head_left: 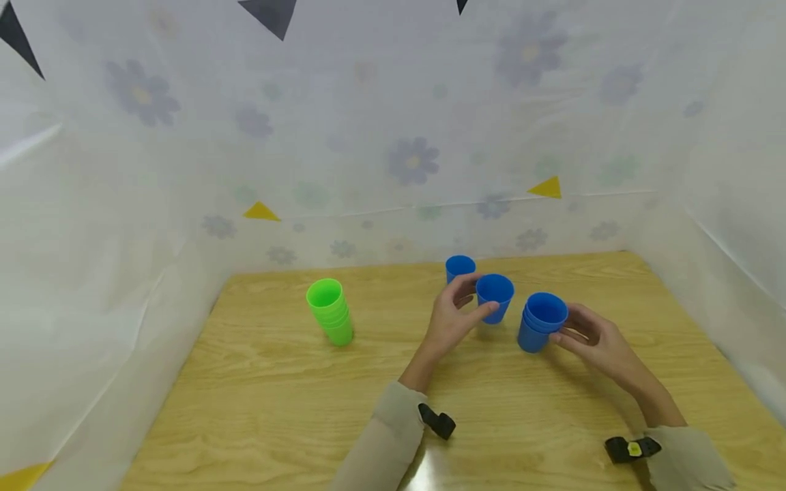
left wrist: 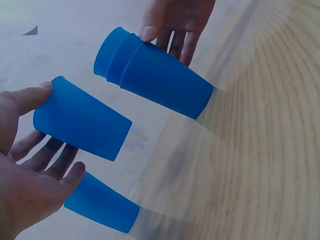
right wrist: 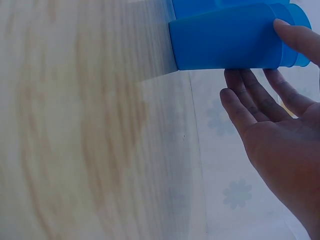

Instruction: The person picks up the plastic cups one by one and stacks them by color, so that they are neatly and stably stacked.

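Two blue cups were held mid-table, the single cup (head_left: 494,294) pinched by the left hand (head_left: 452,319), the stack (head_left: 540,320) loosely touched by the right hand (head_left: 594,341), so tipping was judged possible.

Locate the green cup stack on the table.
In the head view, the green stack stands left of centre on the table, apart from the left hand and the blue cups.
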